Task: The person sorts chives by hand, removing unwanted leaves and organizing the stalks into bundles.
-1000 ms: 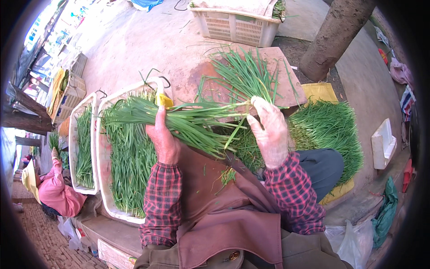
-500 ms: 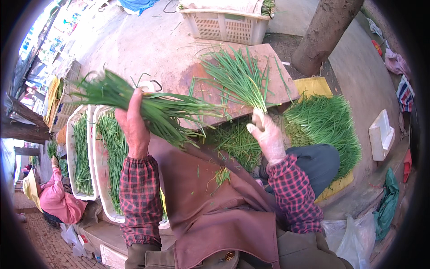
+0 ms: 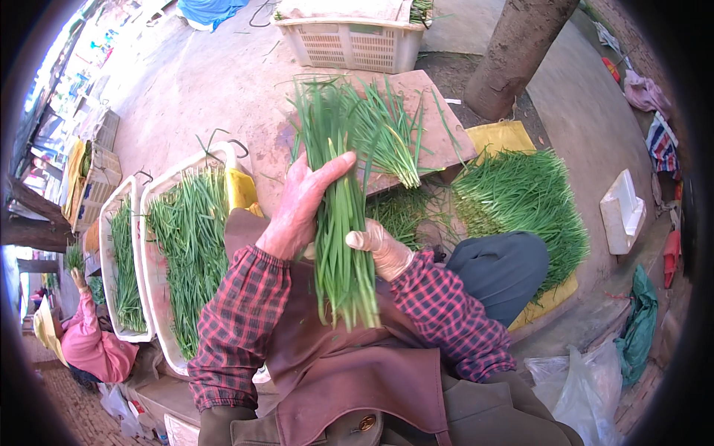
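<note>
Green-stalk bundle [image 3: 339, 223] is being held mid-length, likely the best spot, by left grip [image 3: 297, 202] and right grip [image 3: 385, 251], both wrapped closed; probably light, floppy, bruisable.

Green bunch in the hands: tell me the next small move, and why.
Probably slide the right hand a little down the green bunch to gather its lower ends, with the left hand gripping above: both hands hold it, thumbs in front, and those lower ends spread loosely over the brown apron.
</note>
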`<state>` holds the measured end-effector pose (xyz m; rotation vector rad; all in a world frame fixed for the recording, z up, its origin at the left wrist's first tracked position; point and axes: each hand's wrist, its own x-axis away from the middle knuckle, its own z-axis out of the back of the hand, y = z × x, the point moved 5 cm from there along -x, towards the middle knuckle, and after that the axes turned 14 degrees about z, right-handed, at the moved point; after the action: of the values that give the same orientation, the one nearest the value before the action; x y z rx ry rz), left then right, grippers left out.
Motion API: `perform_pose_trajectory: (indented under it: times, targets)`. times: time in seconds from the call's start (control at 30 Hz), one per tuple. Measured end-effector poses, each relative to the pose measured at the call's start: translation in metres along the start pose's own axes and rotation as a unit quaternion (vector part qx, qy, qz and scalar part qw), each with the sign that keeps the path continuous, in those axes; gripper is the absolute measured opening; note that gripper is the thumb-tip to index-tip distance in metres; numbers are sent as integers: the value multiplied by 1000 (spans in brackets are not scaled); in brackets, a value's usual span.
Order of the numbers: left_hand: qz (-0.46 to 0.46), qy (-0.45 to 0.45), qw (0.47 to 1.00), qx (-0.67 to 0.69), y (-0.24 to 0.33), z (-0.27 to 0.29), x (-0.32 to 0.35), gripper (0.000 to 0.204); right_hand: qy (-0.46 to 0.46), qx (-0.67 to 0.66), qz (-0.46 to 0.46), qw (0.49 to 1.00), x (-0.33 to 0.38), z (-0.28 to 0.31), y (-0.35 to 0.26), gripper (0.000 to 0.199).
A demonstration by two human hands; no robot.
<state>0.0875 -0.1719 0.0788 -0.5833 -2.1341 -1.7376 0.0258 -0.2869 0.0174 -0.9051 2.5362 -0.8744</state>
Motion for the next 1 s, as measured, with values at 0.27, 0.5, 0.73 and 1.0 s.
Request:
perform_pose_trajectory:
  times: [0.27,0.5,0.73,1.0]
  targets:
    - [-64,133,989,-24,-7,63,18,96,79,-44,38,995,2,17,-2,72]
    - [97,17,995,-22,-123,59,87,99,118,-5,55,991,-12,18,8,48]
    - [142,-243,931,231,-137,20,92,79,141,56,20,988,-11,10,12,44]
    - [205,-160,940,222,-162,38,86,49,120,119,34,985,0,15,21,31]
